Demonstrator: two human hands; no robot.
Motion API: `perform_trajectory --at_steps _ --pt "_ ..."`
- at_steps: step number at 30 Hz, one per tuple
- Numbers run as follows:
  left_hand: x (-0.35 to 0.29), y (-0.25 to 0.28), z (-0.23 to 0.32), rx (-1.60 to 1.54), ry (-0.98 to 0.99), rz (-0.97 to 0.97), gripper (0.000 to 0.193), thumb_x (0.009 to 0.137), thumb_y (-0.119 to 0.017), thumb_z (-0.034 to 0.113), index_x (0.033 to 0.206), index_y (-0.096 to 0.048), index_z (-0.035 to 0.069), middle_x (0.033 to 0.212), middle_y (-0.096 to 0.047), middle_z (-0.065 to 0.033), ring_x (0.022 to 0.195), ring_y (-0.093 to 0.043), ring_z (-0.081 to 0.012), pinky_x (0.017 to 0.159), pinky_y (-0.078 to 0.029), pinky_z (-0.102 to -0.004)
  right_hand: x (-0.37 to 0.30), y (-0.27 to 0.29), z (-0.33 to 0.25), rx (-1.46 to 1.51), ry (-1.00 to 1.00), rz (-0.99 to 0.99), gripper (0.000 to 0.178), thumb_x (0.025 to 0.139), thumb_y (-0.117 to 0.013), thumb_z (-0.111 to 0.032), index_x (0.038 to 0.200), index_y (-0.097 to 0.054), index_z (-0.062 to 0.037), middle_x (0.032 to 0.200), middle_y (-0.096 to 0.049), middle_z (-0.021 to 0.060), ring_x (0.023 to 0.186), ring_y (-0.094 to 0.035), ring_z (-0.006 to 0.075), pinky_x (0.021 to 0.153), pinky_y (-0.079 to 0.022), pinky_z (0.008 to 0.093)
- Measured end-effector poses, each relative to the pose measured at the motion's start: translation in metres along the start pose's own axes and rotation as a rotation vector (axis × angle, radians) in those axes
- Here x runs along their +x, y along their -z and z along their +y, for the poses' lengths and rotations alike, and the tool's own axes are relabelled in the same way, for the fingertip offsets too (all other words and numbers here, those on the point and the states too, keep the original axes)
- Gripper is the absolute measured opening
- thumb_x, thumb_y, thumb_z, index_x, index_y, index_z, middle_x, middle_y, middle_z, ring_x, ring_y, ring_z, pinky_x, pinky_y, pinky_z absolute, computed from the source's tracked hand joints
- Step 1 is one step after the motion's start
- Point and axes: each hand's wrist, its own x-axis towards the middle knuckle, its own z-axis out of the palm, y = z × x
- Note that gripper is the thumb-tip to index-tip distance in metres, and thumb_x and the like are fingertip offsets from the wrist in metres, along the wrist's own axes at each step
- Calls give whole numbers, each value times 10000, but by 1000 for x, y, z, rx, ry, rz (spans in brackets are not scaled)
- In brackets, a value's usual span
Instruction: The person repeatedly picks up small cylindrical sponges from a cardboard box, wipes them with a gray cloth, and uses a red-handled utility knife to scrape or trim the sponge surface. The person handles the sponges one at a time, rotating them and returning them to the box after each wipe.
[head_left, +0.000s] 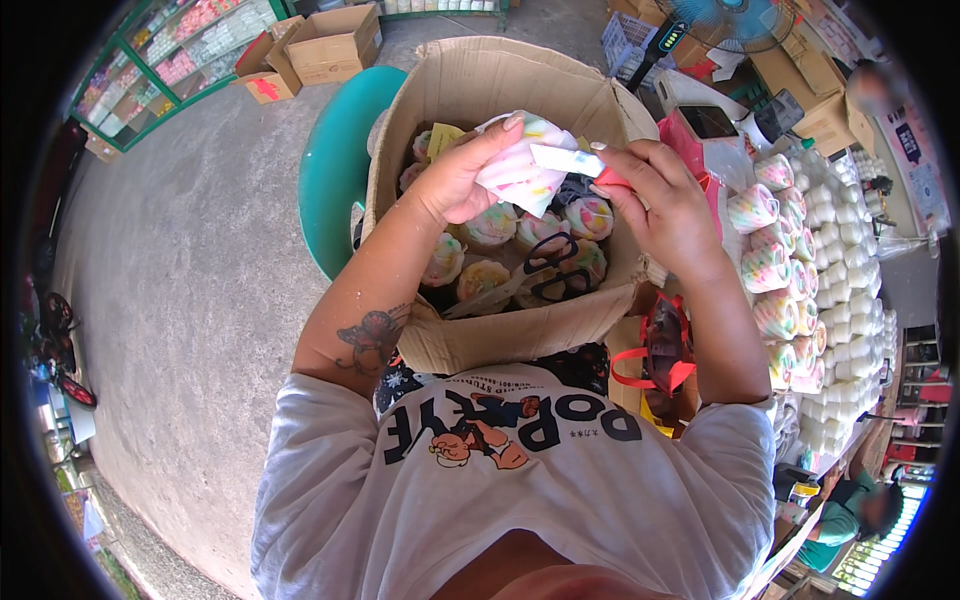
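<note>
My left hand [468, 172] is closed round a white roll [522, 180] with pastel pink, yellow and green patches, lifted above an open cardboard box. My right hand [660, 195] pinches a small red-handled tool [612, 180]. Its flat pale blade points left and overlaps the roll; whether it touches cannot be told. Below my hands, the cardboard box [550, 340] holds several similar pastel rolls [484, 280]. Dark-handled scissors [548, 268] lie across these, blades toward the near left. A yellow slip [443, 140] shows inside the box's far left side.
A green round tub or chair [335, 170] stands left of the box. Pastel rolls [770, 265] and white rolls [840, 300] are stacked at the right. A red-handled bag [665, 345] is near my right forearm. A fan [735, 20] and cartons [335, 45] stand farther back.
</note>
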Motion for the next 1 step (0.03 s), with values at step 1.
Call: perform_trajectory --at_steps 1 --pt "0 0 0 -1 0 -1 501 917 -531 424 1252 -468 57 1181 -591 -123 1077 -598 -248 927 -486 -394 -1 0 2 25 -28 -23 317 790 -683 -110 1104 -644 -131 1022 -576 83 909 -591 276 776 -500 373"
